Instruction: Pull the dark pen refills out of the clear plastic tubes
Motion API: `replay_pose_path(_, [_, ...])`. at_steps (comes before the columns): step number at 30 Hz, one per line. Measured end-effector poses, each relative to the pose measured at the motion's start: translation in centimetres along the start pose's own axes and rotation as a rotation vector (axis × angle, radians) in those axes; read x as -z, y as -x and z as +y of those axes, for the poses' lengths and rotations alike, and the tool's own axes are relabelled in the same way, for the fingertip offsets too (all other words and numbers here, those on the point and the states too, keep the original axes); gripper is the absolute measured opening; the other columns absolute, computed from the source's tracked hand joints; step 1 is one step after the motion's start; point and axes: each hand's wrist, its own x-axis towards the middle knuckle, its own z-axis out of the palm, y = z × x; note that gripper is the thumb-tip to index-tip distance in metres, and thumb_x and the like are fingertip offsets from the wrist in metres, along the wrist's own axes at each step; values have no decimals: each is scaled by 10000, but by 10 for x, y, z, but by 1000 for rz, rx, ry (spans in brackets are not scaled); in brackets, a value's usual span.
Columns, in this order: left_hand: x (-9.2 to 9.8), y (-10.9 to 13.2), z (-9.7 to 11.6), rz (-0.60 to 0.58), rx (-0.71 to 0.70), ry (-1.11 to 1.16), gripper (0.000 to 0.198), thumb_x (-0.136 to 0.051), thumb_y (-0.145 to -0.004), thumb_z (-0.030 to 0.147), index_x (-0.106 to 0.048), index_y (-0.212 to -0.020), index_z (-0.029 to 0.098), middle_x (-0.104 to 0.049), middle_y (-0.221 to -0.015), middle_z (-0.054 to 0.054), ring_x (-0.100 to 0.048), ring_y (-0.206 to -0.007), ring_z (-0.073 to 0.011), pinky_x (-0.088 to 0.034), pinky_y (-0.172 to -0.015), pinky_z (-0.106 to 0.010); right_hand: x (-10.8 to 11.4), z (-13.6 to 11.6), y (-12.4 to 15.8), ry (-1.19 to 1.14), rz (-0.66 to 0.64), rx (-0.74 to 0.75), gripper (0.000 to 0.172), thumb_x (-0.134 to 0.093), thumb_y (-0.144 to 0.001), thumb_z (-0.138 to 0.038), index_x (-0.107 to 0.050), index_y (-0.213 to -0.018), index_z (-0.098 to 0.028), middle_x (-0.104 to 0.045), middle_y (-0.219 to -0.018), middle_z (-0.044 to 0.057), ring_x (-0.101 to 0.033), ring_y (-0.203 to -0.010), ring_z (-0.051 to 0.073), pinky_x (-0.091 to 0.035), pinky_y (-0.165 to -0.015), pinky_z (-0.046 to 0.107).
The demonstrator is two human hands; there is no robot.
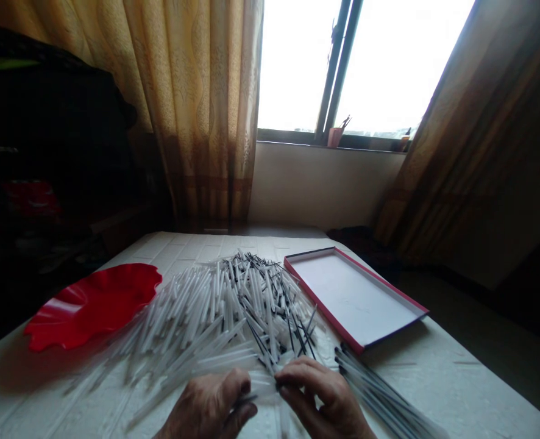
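There are two hands [208, 405] [320, 390], one red dish [100, 305] and one tray [365, 299]

I get my light from the sliding window [375, 67], blown out white; the left side sinks near-black, and the nearer plastic tubes [222, 361] blur

The tubes [192, 305] are thin, straight, whitish and see-through. They lie in 1 wide, loose heap, many of them crossing, with the near ends spread to the left. The sticks [254, 335] are thin and dark; they lie mixed among the tubes, mostly on the right part of the heap, at various angles. At the near side, 1 short pale piece [264, 385] is held up roughly level, and it is blurred. To the right, 1 bundle [384, 390] of long greyish sticks lies slantwise, side by side.
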Motion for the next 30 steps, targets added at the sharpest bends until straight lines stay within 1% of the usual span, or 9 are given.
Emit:
replay_pose_path(4, [1,-1,0,20,-10,3,242,-262,-1084,356,-383,-899,258,-625,-621,58,-668,-494,-133,-456,-473,-203,1,-1,1,-13,-11,-15,176,-608,-876,-139,-717,-974,-236,-714,-808,33,-650,-629,131,-523,-609,196])
replay_pose_path(7, [0,0,0,19,-17,10,256,-259,-1087,355,-395,-894,254,-632,-624,56,-671,-498,-132,-460,-482,-201,5,-6,-2,-3,-34,-36,198,-612,-869,-110,-719,-983,-233,-716,-820,33,-663,-654,132,-521,-610,188])
replay_pose_path(11, [1,-1,2,1,-22,23,294,-218,-1094,334,-409,-886,250,-623,-603,61,-653,-470,-124,-439,-457,-197,10,-10,-5,21,-107,-26,208,-586,-893,-94,-710,-1014,-209,-723,-854,57,-688,-699,142,-525,-596,177])
replay_pose_path(14, [2,-2,2,-19,-20,31,313,-211,-1095,311,-415,-865,250,-616,-590,63,-643,-460,-116,-426,-441,-189,12,-9,-6,51,-145,2,209,-563,-910,-85,-698,-1030,-191,-725,-871,72,-703,-729,149,-547,-644,188])
replay_pose_path(16, [3,-4,2,-27,-19,33,311,-218,-1095,315,-439,-887,249,-646,-629,53,-673,-510,-116,-454,-468,-178,13,-8,-6,73,-145,8,208,-558,-912,-84,-698,-1027,-187,-727,-874,76,-711,-751,156,-556,-677,198])
replay_pose_path(19, [4,-4,1,-7,-6,22,278,-246,-1089,392,-469,-1018,243,-714,-762,20,-731,-640,-133,-523,-559,-181,13,-8,-7,84,-129,-19,199,-565,-913,-98,-704,-1015,-195,-737,-888,73,-721,-777,161,-559,-700,199])
replay_pose_path(21, [3,-4,1,26,16,5,278,-242,-1084,414,-454,-1047,238,-715,-774,9,-733,-642,-146,-537,-562,-199,13,-9,-7,79,-97,-47,182,-573,-911,-109,-706,-992,-204,-741,-880,62,-723,-783,162,-559,-711,201])
replay_pose_path(24, [1,-2,-1,59,42,-17,271,-238,-1087,379,-445,-972,247,-676,-708,25,-704,-573,-148,-523,-514,-212,14,-9,-7,72,-79,-93,157,-582,-913,-133,-707,-974,-207,-743,-877,58,-721,-790,170,-561,-719,212])
replay_pose_path(30, [0,-1,-5,57,24,-19,304,-274,-1082,346,-484,-884,250,-662,-663,30,-696,-552,-156,-506,-491,-224,14,-8,-6,68,-96,-122,155,-575,-924,-149,-709,-981,-202,-741,-885,61,-715,-796,176,-564,-725,228])
